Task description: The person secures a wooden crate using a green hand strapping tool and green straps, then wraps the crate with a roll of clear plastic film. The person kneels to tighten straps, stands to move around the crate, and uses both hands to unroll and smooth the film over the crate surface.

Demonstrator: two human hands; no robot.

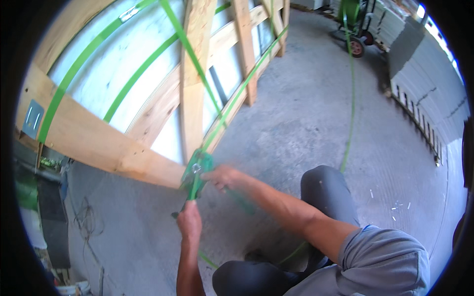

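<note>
A green strapping tensioner (198, 166) sits at the lower corner of a wooden crate (101, 150), on the green strap (242, 89) running along the crate's bottom edge. Below the tool, my left hand (190, 220) is closed around its lower end, where a dark tip sticks out beside the fist. My right hand (222, 177) is at the tool's right side, smeared by motion, so its grip is unclear. A blurred green streak shows under the right wrist. Pale slabs (131, 61) stand behind the crate's boards, crossed by more green straps.
Green strap (352, 98) trails over the concrete floor (291, 123) from a wheeled strap cart (353, 44) at the back. Stacked grey slabs (427, 74) line the right side, above a slotted rack (417, 123). White scraps (395, 209) lie at right; wire (89, 222) at left.
</note>
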